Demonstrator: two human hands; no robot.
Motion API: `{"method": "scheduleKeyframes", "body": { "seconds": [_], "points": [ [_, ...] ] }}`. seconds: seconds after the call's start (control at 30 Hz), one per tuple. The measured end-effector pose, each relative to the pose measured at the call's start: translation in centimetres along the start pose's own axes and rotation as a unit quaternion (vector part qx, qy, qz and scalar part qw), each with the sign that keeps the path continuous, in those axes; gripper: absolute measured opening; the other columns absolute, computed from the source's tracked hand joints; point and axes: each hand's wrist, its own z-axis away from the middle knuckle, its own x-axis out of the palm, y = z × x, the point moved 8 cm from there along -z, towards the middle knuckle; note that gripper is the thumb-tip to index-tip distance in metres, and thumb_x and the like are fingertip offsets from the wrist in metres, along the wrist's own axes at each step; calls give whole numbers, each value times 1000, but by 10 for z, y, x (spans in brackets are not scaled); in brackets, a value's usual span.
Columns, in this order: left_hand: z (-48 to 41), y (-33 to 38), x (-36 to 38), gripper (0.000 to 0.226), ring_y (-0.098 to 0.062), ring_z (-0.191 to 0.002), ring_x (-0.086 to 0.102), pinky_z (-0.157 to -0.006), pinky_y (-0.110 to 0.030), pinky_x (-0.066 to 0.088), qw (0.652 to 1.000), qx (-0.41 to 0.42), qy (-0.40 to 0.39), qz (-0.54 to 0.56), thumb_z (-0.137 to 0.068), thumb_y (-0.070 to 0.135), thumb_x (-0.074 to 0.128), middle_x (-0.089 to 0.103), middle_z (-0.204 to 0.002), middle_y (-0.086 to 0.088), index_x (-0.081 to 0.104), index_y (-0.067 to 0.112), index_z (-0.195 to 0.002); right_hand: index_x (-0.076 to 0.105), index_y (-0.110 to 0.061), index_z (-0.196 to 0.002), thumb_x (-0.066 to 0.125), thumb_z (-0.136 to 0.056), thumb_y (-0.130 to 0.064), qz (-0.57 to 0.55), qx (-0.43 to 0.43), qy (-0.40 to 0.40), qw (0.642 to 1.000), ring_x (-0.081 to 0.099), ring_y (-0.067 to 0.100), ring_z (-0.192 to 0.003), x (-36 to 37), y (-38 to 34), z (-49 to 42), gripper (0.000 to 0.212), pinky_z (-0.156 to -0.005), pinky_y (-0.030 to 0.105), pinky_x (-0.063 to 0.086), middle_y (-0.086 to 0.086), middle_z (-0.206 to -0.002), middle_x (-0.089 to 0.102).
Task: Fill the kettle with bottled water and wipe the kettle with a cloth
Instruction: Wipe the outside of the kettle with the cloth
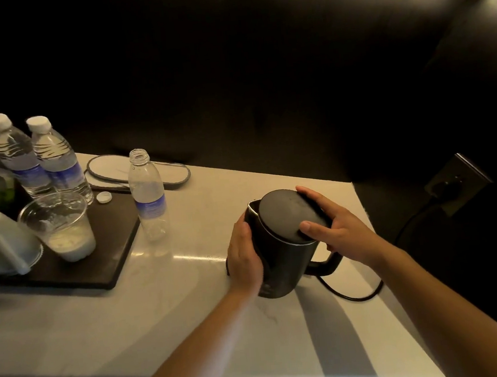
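A black electric kettle (287, 263) stands on the white counter (167, 309), right of centre, handle to the right. My left hand (244, 258) wraps around its left side. My right hand (338, 228) grips the round dark lid (285, 215), which sits tilted on the kettle's top. An uncapped, nearly empty water bottle (149, 197) stands upright to the kettle's left, its white cap (104, 197) lying on the tray. Two capped full bottles (40, 158) stand at the back left. I see no cloth.
A dark tray (103, 261) at left carries an upturned white mug (2, 243) and a clear plastic cup (64, 225) holding some white liquid. White slippers (137, 171) lie behind. The kettle's black cord (359, 296) runs right toward a wall socket (457, 185).
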Motion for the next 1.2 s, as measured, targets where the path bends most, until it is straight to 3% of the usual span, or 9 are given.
{"method": "scheduleKeyframes", "body": {
  "seconds": [0.13,0.23,0.33,0.53,0.7,0.77,0.93,1.1,1.2],
  "points": [
    [-31,-9,-6,48,-19,-101,71,-87,-31,57,985,-150,-87,-1,-108,34,33,78,-107,-8,73,11,-116,42,-43,-138,69,-83,-52,2,8,3,1000,58,17,-91,-2,3,-4,61,-56,17,49,-15,-120,55],
    [-46,-25,-15,61,-34,-111,68,-107,-46,48,962,-250,-95,-53,-90,54,51,75,-115,-21,75,3,-115,43,-42,-138,69,-81,-54,0,18,-3,1000,57,16,-87,-2,2,-7,64,-56,18,49,-13,-119,56],
    [-46,-29,-17,48,-33,-100,67,-107,-45,44,955,-278,-83,-68,-88,50,53,75,-99,-18,77,9,-94,44,-47,-136,70,-83,-52,0,17,-4,1000,59,17,-89,-2,2,-7,59,-57,21,50,-15,-119,56],
    [-25,-28,-10,50,-34,-105,68,-98,-45,52,979,-187,-58,54,-104,35,39,73,-112,-23,74,0,-110,43,-46,-137,68,-83,-53,12,6,6,1000,59,19,-97,-1,2,-5,60,-55,19,50,-19,-120,54],
    [2,-21,-10,40,-18,-106,71,-82,-26,57,995,-68,35,61,-109,28,33,77,-108,-2,69,15,-121,42,-46,-137,67,-84,-53,5,1,5,1000,59,18,-91,0,2,-4,59,-55,20,49,-19,-118,55],
    [14,-22,-11,39,-7,-108,69,-85,-22,56,994,-41,91,50,-106,32,34,76,-112,9,66,23,-128,41,-48,-135,67,-87,-50,5,-5,4,1000,59,19,-93,0,1,-4,54,-55,21,50,-19,-118,55],
    [37,-23,-5,48,6,-115,62,-88,-10,50,981,10,191,39,-99,37,33,66,-132,6,59,30,-139,40,-47,-131,66,-89,-45,-3,-12,13,1000,60,20,-91,2,0,1,49,-54,22,52,-18,-116,53],
    [56,-24,-2,49,-14,-132,57,-108,-43,50,959,41,280,25,-97,45,35,61,-144,5,57,40,-141,42,-45,-130,66,-89,-47,-13,-28,29,999,60,15,-90,2,-3,5,48,-54,16,50,-23,-111,53],
    [65,-21,1,47,-19,-134,56,-110,-52,47,941,56,333,11,-97,43,36,60,-145,2,58,41,-138,43,-45,-129,66,-88,-51,-16,-39,33,999,61,9,-93,2,-5,7,48,-56,12,48,-27,-109,54]
  ]
}}
